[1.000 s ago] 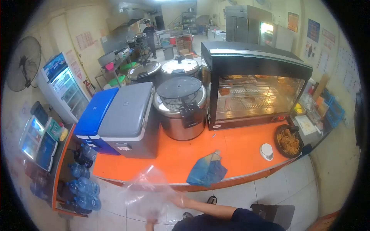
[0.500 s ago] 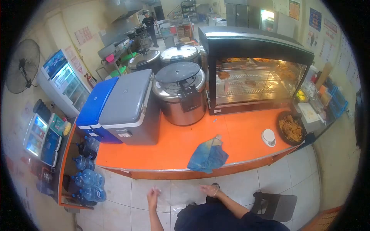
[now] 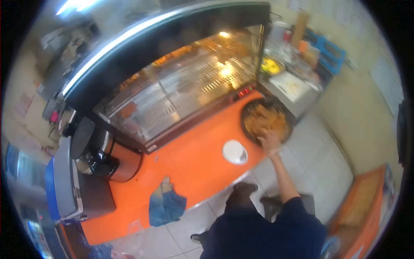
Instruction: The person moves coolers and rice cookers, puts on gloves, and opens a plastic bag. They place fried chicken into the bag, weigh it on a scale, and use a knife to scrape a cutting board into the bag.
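Note:
My right hand (image 3: 271, 143) reaches into the near edge of a dark round bowl (image 3: 246, 123) of orange-brown, fried-looking food (image 3: 269, 118). Its fingertips touch the food or hover just over it; motion blur hides whether they grip any. My left hand does not show. A white round kitchen scale (image 3: 235, 152) stands on the orange counter (image 3: 189, 159), left of the bowl. At the counter's front edge lies a crumpled blue cloth (image 3: 167, 206) with a tan patch. Something like clear plastic film (image 3: 133, 228) shows faintly at the lower left.
A lit glass food warmer (image 3: 181, 86) stands behind the scale. On the left are a large rice cooker (image 3: 125, 162) and a grey cooler box (image 3: 92, 194). A white cutting board (image 3: 290, 85) lies beyond the bowl, and a dark stool (image 3: 269, 205) stands under my right arm.
My view has swung right and closer to the bowl. My right hand has moved from in front of my body to the food. My left hand has left the view.

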